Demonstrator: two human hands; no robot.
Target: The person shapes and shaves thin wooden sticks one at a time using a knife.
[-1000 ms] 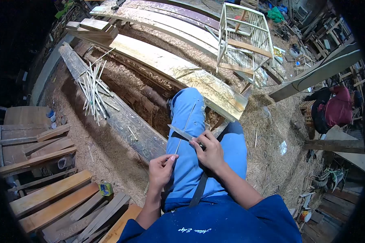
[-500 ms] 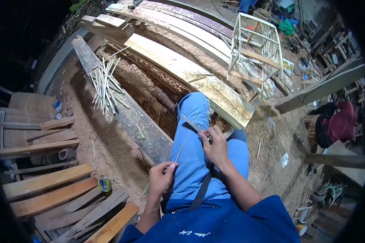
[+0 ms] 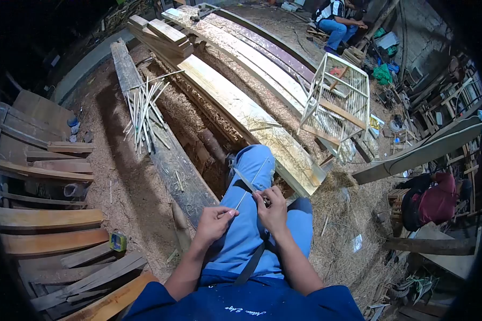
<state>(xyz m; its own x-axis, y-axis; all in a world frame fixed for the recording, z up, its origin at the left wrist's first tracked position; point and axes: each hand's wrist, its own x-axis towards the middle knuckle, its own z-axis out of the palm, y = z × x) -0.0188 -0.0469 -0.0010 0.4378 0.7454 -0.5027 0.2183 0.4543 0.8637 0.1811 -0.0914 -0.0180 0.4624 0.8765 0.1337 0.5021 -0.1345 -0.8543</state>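
Observation:
My left hand point(image 3: 215, 223) pinches the lower end of a thin pale stick point(image 3: 260, 169) between thumb and fingers. The stick slants up and away over my jeans-covered knee point(image 3: 256, 155). In my right hand point(image 3: 272, 209) is a knife, its fingers closed round the handle, which is mostly hidden. The knife's blade point(image 3: 245, 180) points up and to the left, crossing the stick just beyond my left hand. Both hands are close together above my lap.
Many thin sticks point(image 3: 144, 115) lie piled on a dark plank point(image 3: 177, 166) at left. A pale board point(image 3: 235, 101) and a slatted wooden cage point(image 3: 340, 101) stand ahead. Wood pieces and a tape measure point(image 3: 118, 242) are at lower left. Two people point(image 3: 337, 27) point(image 3: 436, 200) sit farther off.
The view has tipped up, bringing more of a seated person at the back into sight. My hands have come closer together, the left one moving forward with the stick toward the knife.

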